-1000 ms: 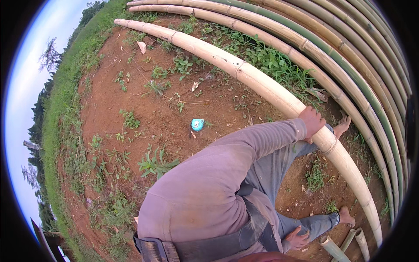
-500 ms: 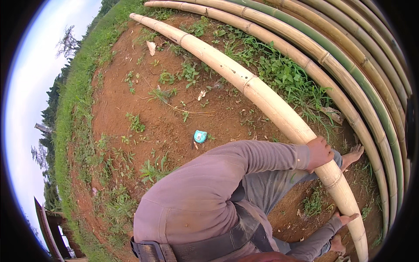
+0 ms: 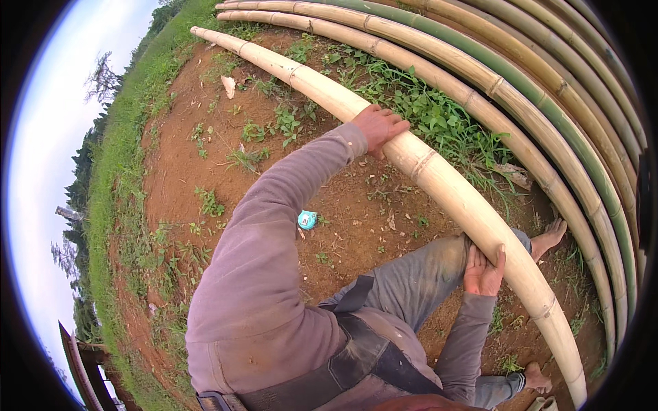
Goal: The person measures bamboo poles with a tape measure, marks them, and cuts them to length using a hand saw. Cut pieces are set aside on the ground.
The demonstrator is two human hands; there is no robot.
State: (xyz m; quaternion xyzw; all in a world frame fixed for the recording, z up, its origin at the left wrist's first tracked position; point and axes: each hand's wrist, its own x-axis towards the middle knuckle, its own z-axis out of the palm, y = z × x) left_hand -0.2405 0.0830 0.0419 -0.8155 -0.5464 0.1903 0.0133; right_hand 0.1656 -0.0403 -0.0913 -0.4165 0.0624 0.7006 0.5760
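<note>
A pale bamboo pole (image 3: 466,205) runs from the far left to the lower right, passing over my bent leg. My left hand (image 3: 382,130) is closed over its upper side, partway along, with the arm stretched out. Nearer to me, my right hand (image 3: 484,272) supports the pole from below. Its palm faces up, the thumb rests against the pole's side, and the fingertips are partly hidden beneath it. On the soil left of the pole lies a small turquoise case (image 3: 307,220), which looks like a tape measure.
Several bamboo poles (image 3: 480,99), mostly tan with one green (image 3: 548,106), lie side by side along the right. Leafy weeds (image 3: 439,109) grow between them and my pole. Bare feet (image 3: 550,238) rest on reddish soil. Grass borders the left, with a roofed structure (image 3: 82,370) at lower left.
My left hand has moved far up the pole, away from me. The right hand has also shifted up along it, to beside my knee. The pole appears to have slid slightly toward the lower right.
</note>
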